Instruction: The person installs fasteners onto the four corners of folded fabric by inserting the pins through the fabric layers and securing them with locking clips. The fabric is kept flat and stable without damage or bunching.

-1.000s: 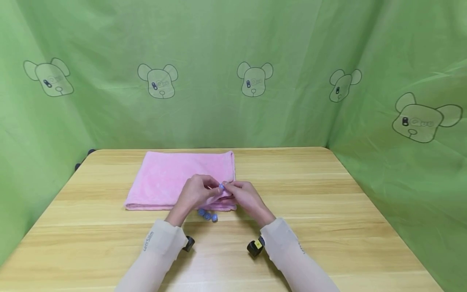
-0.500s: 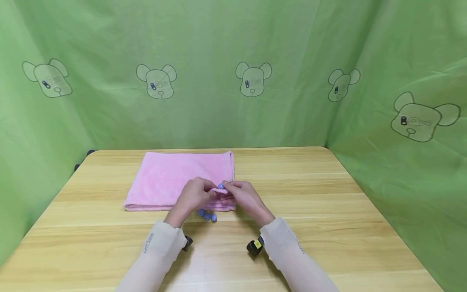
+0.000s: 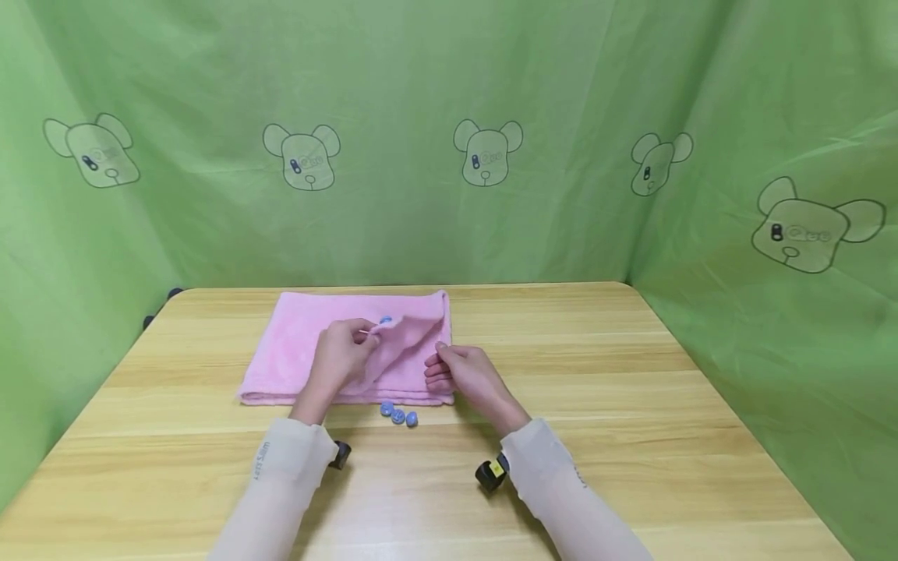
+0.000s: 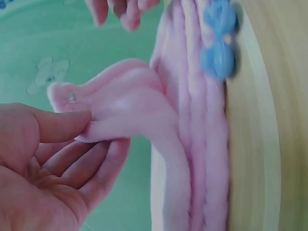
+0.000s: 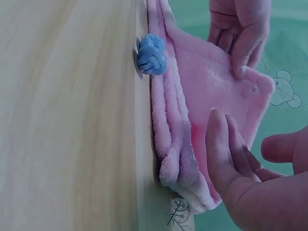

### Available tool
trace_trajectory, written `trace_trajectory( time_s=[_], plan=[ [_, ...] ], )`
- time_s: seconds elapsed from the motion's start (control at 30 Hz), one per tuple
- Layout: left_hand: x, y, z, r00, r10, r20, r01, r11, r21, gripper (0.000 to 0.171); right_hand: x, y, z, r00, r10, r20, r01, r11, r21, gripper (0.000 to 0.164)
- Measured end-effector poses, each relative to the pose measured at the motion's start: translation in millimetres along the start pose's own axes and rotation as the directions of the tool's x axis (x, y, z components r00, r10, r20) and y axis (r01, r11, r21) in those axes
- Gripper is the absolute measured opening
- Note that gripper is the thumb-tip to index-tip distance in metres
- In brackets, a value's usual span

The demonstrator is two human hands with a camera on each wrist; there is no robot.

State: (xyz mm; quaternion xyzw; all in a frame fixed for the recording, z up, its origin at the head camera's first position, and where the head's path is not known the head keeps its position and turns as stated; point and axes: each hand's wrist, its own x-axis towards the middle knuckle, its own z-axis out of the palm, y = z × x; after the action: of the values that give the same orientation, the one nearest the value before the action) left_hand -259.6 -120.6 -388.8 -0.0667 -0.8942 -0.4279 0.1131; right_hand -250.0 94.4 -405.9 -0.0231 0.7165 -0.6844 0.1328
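Note:
A folded pink plush blanket (image 3: 309, 335) lies on the table. My left hand (image 3: 340, 354) pinches its near right corner between thumb and fingers and holds that flap raised and turned back. At the flap's upper edge sits a round blue fastener (image 3: 386, 319). In the left wrist view, a small shiny tip (image 4: 72, 97) shows on the flap's underside. My right hand (image 3: 473, 378) is beside the blanket's right edge, thumb apart from its loosely bent fingers, holding nothing. Several round blue fasteners (image 3: 398, 417) lie close together at the blanket's front edge.
The wooden table (image 3: 596, 436) extends around the blanket. Green curtains (image 3: 393, 218) with printed bear heads enclose its back and sides. Dark wrist cameras (image 3: 489, 474) hang under both cuffs.
My left hand has moved left and up, peeling the blanket corner back with the blue fastener on it. My right hand has let go of the fastener and stays near the same spot.

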Motion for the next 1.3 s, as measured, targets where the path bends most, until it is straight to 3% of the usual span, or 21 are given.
trace_trajectory(
  time_s=[0.07,0.17,0.33,0.57,0.73,0.83,0.97,1.1,1.2,1.3],
  plan=[
    [1.8,-7.6,-2.8,0.999,-0.012,-0.03,0.012,1.0,0.003,0.014,0,0,0,1.0,0.0,-0.001,0.0,1.0,0.008,0.036],
    [3.2,-17.6,-5.1,0.995,-0.088,-0.043,0.088,0.996,0.008,0.015,0,0,-1,1.0,-0.01,0.0,0.01,1.0,0.012,0.037],
    [3.5,-28.7,-3.4,0.978,-0.202,0.047,0.2,0.978,0.053,0.018,1,1,-2,1.0,-0.007,0.0,0.007,1.0,0.018,0.037],
    [3.7,-32.3,-1.5,0.961,-0.261,0.091,0.249,0.961,0.117,0.027,2,1,-2,1.0,0.001,-0.001,-0.001,1.0,0.014,0.036],
    [2.1,-28.0,-3.5,0.961,-0.275,0.044,0.266,0.954,0.139,0.038,2,1,-2,1.0,-0.005,-0.009,0.005,1.0,0.013,0.035],
    [0.2,-18.1,-1.5,0.972,-0.234,-0.008,0.233,0.965,0.117,0.035,1,0,-2,1.0,-0.001,-0.018,0.001,1.0,0.013,0.035],
    [-2.8,0.6,7.7,0.995,-0.095,-0.019,0.097,0.991,0.097,0.023,1,-1,-2,1.0,-0.007,-0.029,0.007,1.0,-0.004,0.034],
    [-7.9,16.8,20.0,0.997,0.039,0.063,-0.046,0.992,0.116,0.014,0,-1,-3,0.999,-0.021,-0.041,0.019,0.999,-0.046,0.034],
    [-12.4,24.3,27.2,0.987,0.068,0.145,-0.088,0.987,0.135,0.013,0,-1,-4,0.999,-0.029,-0.043,0.025,0.996,-0.086,0.031],
    [-15.8,26.2,32.6,0.974,0.054,0.222,-0.088,0.985,0.147,0.014,-1,-2,-5,0.998,-0.046,-0.039,0.04,0.991,-0.124,0.027]
  ],
)
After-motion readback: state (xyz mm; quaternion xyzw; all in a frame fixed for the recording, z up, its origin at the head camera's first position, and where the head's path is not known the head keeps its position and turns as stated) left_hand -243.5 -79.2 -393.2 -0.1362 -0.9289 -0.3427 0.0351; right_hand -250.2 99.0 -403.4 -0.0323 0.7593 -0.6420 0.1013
